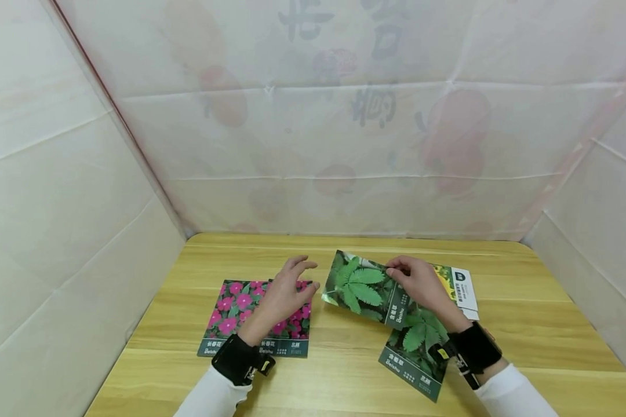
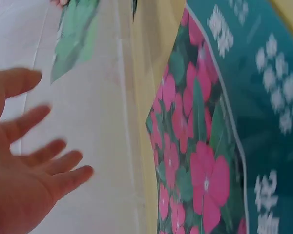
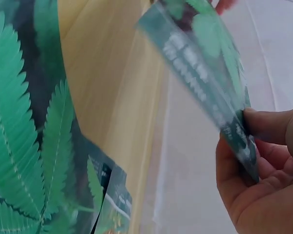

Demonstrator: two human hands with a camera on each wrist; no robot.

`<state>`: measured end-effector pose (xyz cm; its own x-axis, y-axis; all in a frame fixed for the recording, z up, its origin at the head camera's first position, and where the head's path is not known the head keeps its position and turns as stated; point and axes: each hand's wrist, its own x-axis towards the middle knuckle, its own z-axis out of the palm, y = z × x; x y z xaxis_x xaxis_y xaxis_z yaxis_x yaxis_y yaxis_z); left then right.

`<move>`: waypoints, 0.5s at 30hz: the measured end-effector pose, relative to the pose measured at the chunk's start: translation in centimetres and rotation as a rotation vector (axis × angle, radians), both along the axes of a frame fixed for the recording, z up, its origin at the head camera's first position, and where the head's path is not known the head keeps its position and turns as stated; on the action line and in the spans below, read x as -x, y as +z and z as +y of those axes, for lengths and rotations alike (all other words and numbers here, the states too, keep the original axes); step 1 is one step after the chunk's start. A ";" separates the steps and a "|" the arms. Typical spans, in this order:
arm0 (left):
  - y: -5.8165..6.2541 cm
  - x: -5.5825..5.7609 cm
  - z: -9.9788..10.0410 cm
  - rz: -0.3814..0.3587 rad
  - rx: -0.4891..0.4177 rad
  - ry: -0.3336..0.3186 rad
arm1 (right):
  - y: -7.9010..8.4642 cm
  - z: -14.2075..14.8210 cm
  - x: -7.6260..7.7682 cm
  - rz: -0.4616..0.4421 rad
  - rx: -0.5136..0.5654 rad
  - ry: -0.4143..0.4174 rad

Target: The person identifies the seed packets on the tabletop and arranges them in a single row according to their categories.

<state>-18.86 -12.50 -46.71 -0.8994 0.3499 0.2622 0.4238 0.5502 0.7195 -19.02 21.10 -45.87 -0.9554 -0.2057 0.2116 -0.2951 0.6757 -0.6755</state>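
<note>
In the head view my right hand (image 1: pixel 419 282) pinches a seed packet with a green fern-like leaf (image 1: pixel 364 286) by its right edge, holding it raised and tilted above the table. The right wrist view shows thumb and fingers on a corner of that held packet (image 3: pixel 200 73). A second green-leaf packet (image 1: pixel 414 362) lies below, partly under my right wrist. My left hand (image 1: pixel 287 292), fingers spread and holding nothing, hovers over two packets with pink flowers (image 1: pixel 229 310), the right one partly hidden by it. In the left wrist view, the left hand (image 2: pixel 34 165) is apart from the pink packet (image 2: pixel 200 180).
A yellow-flower packet with a white label (image 1: pixel 464 289) lies at the right, partly behind my right hand and forearm. Everything rests on a wood-grain table (image 1: pixel 532 324). Pale fabric walls (image 1: pixel 313 145) close off the back and both sides.
</note>
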 end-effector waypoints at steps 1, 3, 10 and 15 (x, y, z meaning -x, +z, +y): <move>0.0 0.0 0.2 -0.010 -0.025 0.010 | 0.4 -0.3 -0.3 0.005 0.017 0.008; 0.1 -0.1 0.5 -0.041 -0.104 0.015 | 1.0 -0.8 -0.6 0.020 0.037 0.037; 0.1 -0.4 0.9 -0.218 -0.361 -0.093 | 2.3 -2.4 -1.5 -0.027 0.019 0.020; 0.2 -0.6 0.9 -0.339 -0.400 -0.109 | 0.3 -2.0 -1.1 0.036 0.020 0.036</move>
